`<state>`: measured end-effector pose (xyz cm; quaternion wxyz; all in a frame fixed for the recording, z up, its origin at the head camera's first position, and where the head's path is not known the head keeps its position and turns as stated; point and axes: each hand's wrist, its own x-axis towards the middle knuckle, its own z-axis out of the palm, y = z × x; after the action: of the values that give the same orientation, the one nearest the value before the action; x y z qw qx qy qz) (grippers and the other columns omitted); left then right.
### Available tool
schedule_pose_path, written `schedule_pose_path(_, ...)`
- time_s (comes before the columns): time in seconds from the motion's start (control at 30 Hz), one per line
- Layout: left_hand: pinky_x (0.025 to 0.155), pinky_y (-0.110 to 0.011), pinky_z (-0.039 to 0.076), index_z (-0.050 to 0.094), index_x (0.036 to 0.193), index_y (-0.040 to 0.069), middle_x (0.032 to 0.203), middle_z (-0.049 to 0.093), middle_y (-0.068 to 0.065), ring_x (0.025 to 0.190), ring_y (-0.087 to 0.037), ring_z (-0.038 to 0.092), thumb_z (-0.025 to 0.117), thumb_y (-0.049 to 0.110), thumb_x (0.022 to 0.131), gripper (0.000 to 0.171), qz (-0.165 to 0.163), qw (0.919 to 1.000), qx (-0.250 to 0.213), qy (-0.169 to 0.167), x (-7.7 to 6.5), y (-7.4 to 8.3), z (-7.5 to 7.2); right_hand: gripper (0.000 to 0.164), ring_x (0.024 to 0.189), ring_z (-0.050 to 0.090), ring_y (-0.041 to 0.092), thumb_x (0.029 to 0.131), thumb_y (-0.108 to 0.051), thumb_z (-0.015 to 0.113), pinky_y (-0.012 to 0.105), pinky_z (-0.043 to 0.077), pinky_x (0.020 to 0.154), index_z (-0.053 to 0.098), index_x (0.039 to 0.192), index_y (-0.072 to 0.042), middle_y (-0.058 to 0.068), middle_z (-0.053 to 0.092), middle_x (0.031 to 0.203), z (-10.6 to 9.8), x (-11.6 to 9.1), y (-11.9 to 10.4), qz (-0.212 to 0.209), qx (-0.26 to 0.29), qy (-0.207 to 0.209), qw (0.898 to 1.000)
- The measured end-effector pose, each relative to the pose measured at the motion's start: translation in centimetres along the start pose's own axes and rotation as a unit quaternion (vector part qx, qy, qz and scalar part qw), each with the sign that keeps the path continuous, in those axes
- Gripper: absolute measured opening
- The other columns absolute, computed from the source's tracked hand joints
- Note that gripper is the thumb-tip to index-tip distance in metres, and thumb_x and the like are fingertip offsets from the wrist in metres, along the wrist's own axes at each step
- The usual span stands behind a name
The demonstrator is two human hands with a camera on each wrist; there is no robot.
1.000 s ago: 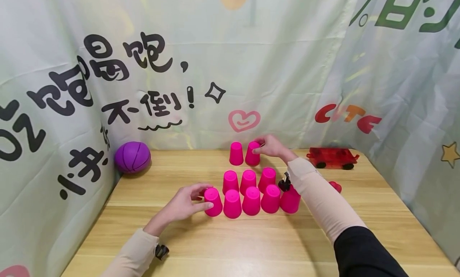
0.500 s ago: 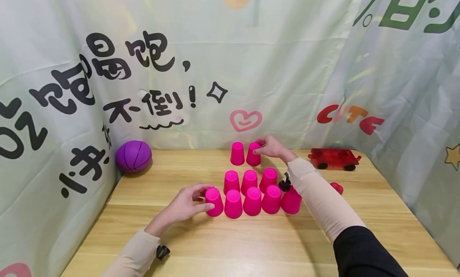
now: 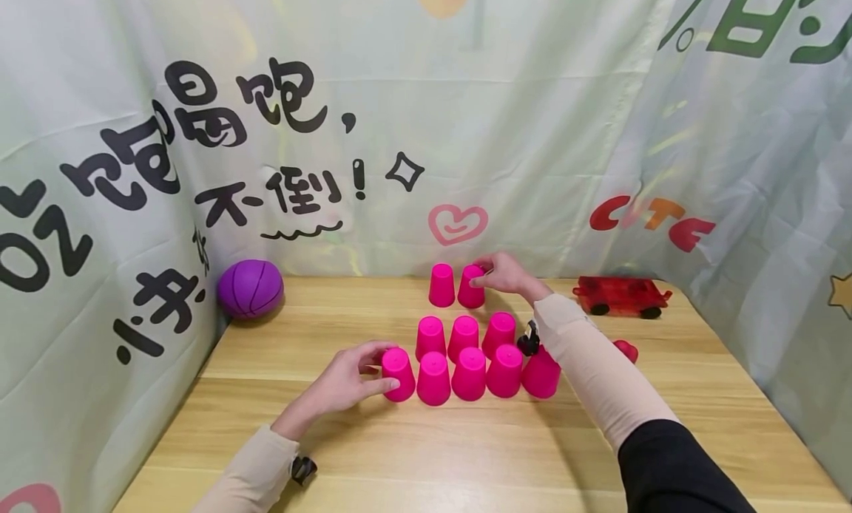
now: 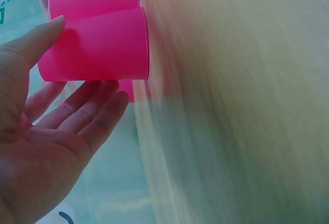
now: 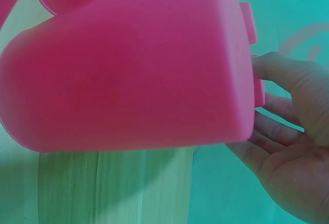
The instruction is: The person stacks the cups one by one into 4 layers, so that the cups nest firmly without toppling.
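Left grip point(image 3: 342, 380), right grip point(image 3: 504, 273) hold 2 cups point(image 3: 396, 375); lettering point(image 3: 660, 213): “CUTE”.

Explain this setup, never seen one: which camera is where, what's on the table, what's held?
No machine here: a person works with a bare left hand and right hand. The wide picture comes from a head-worn camera looking forward and down; the close-ups come from one camera on each wrist, so upright things look tipped there. On the wood-grain table stand pink cups, upside down: five in front, three behind, two at the back. A purple ball, a red wheeled toy and a small red thing are there too. The left hand holds the front row's leftmost cup; the right hand holds the back pair's right cup.
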<state>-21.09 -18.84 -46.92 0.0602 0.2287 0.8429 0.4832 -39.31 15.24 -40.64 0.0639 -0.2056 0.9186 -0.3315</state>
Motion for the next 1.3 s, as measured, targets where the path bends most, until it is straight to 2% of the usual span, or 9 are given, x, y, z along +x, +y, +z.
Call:
schedule_pose_path(0.13,0.097,-0.045,0.062,0.062,0.141,0.008,0.128,0.072,-0.011,0.112,-0.027,0.071,0.086,0.024,0.090,0.058,-0.002,1.0000,-0.008,-0.003,0.0,-0.1,0.2,0.046,0.102,0.069,0.033,0.094,-0.017,0.077,0.044,0.061,0.093,0.067,0.133,0.005,0.023,0.074,0.121,0.0,-0.2,0.3,0.003,0.002,0.001,1.000)
schedule_pose_path(0.3,0.098,-0.044,0.062,0.062,0.141,0.010,0.129,0.072,-0.009,0.111,-0.025,0.071,0.086,0.026,0.089,0.059,-0.005,0.9999,-0.009,-0.004,0.1,-0.2,0.4,0.053,0.115,0.068,0.040,0.096,-0.019,0.076,0.049,0.060,0.100,0.061,0.139,0.009,0.029,0.069,0.130,-0.3,-0.6,0.5,0.006,0.010,0.000,1.000)
schedule_pose_path(0.47,0.098,-0.040,0.062,0.061,0.142,0.011,0.128,0.072,-0.006,0.112,-0.024,0.071,0.087,0.025,0.088,0.062,-0.017,0.9998,-0.005,0.003,0.0,-0.4,0.5,0.059,0.125,0.065,0.045,0.096,-0.020,0.075,0.053,0.057,0.105,0.057,0.143,0.011,0.032,0.067,0.133,-1.1,-1.2,0.1,0.004,0.022,0.005,1.000)
schedule_pose_path(0.57,0.096,-0.038,0.063,0.061,0.143,0.009,0.128,0.072,-0.008,0.111,-0.025,0.071,0.087,0.025,0.088,0.062,-0.020,0.9998,-0.004,0.006,-0.1,-0.6,0.6,0.061,0.128,0.064,0.046,0.096,-0.020,0.074,0.055,0.055,0.106,0.055,0.145,0.010,0.032,0.064,0.138,-1.9,-2.1,-0.3,-0.004,0.035,0.016,0.999)
schedule_pose_path(0.8,0.096,-0.043,0.062,0.061,0.141,0.010,0.128,0.071,-0.010,0.111,-0.028,0.072,0.087,0.024,0.089,0.060,-0.022,0.9995,-0.018,0.012,-0.2,-0.6,1.0,0.063,0.131,0.063,0.043,0.097,-0.028,0.076,0.056,0.055,0.108,0.056,0.149,0.001,0.027,0.061,0.146,-3.9,-5.9,-0.6,-0.009,0.074,0.055,0.996)
schedule_pose_path(0.97,0.098,-0.045,0.062,0.062,0.137,0.013,0.126,0.072,-0.008,0.111,-0.028,0.072,0.088,0.021,0.088,0.056,-0.027,0.9984,-0.025,0.043,0.2,-0.9,0.7,0.063,0.132,0.061,0.039,0.098,-0.036,0.075,0.056,0.054,0.108,0.057,0.149,-0.005,0.022,0.062,0.147,-4.4,-9.2,-0.4,0.003,0.099,0.073,0.992)
schedule_pose_path(1.17,0.097,-0.041,0.062,0.055,0.138,0.010,0.129,0.070,-0.014,0.116,-0.031,0.072,0.085,0.018,0.090,0.057,-0.033,0.9936,-0.056,0.093,1.9,-0.8,-0.2,0.057,0.128,0.064,0.036,0.098,-0.036,0.076,0.052,0.058,0.104,0.060,0.145,-0.007,0.018,0.065,0.143,-3.8,-13.0,0.3,0.008,0.123,0.091,0.988)
schedule_pose_path(1.3,0.102,-0.045,0.060,0.054,0.140,0.010,0.130,0.070,-0.016,0.120,-0.032,0.070,0.084,0.017,0.091,0.058,-0.031,0.9903,-0.057,0.123,3.4,-0.6,-0.7,0.054,0.128,0.064,0.037,0.099,-0.032,0.075,0.039,0.061,0.099,0.060,0.144,-0.008,0.017,0.065,0.141,-3.0,-14.9,1.0,-0.006,0.131,0.100,0.986)
